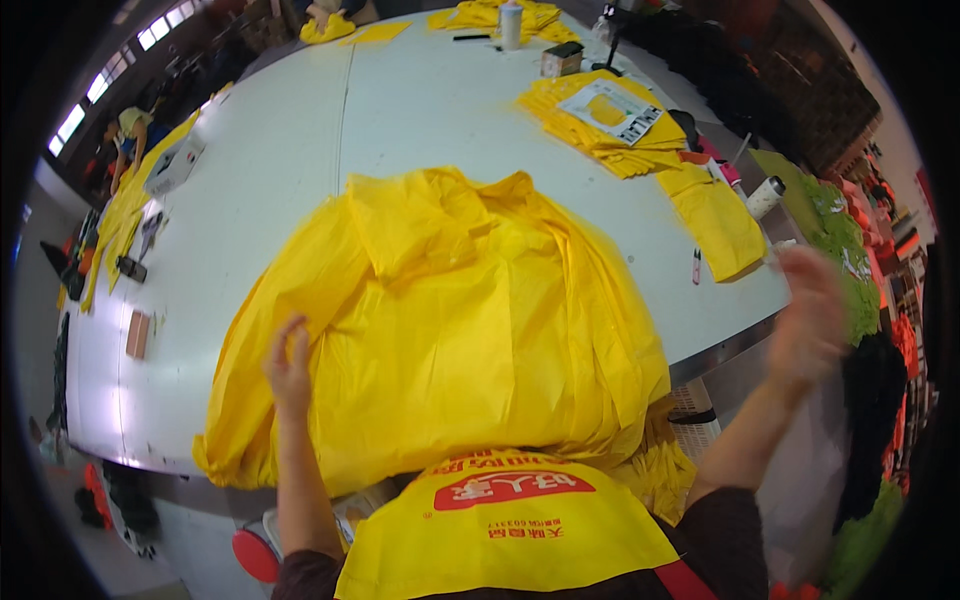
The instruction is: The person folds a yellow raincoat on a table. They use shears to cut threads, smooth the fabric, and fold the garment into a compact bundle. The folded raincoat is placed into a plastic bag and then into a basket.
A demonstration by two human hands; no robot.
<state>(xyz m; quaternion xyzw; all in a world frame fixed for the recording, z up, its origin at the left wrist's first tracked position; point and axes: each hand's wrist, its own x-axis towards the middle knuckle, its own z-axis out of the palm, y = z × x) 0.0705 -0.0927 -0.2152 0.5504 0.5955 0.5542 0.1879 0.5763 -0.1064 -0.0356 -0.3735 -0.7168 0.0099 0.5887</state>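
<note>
A large yellow garment (430,350) of thin, creased fabric lies spread over the near part of the white table (270,150). Its far side has a bunched, folded part (415,225) like a collar or hood. My left hand (290,370) is raised over the garment's left side with fingers apart and nothing in them. Whether it touches the fabric I cannot tell. Away to the right, past the table's edge, my right hand (808,315) is smeared by motion, so its fingers do not show clearly. The nearest thing to it is a folded yellow piece (715,225).
A pile of yellow garments (600,130) with a printed sheet (610,110) lies at the far right. Near it are a small box (562,59), a white bottle (511,27) and a tumbler (767,197). A person (130,140) bends over yellow fabric at far left.
</note>
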